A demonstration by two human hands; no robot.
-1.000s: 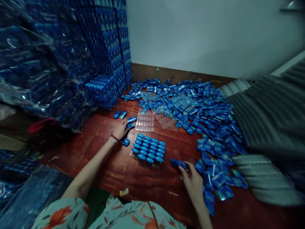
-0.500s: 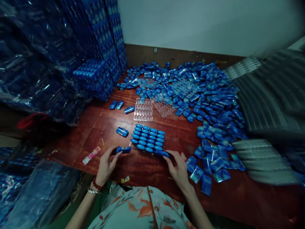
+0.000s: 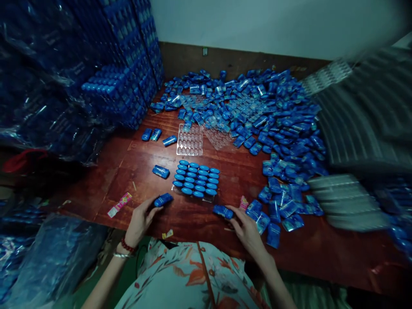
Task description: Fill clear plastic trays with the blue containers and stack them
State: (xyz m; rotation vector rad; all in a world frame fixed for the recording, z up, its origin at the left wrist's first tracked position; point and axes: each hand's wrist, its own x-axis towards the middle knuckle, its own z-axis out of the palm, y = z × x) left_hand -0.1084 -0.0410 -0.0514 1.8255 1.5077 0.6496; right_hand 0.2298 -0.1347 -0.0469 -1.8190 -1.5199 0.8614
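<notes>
My left hand [image 3: 140,219] is closed on a small blue wrapped packet [image 3: 164,199], pinched between thumb and fingers just above the table. Between the thumb and fingers of my right hand [image 3: 247,226] is another blue packet [image 3: 222,211]. Beyond and between the hands stands a clear moulded tray [image 3: 208,198] filled with rows of blue packets [image 3: 196,178], their oval ends facing up. A single blue packet [image 3: 160,171] lies left of that tray, apart from it. Behind it rests a clear tray [image 3: 189,141] with bare cells.
A large heap of blue packets [image 3: 280,124] spreads across the back and right of the table [image 3: 128,159]. Filled trays [image 3: 109,86] are stacked at the left, beside plastic-wrapped bundles [image 3: 48,94]. Stacked clear trays [image 3: 350,201] stand at the right. A pink wrapper [image 3: 119,205] lies front left.
My right hand has drawn its packet back from the filled tray's near edge, towards me. The left-hand packet has turned slightly. The whole view has shifted a little.
</notes>
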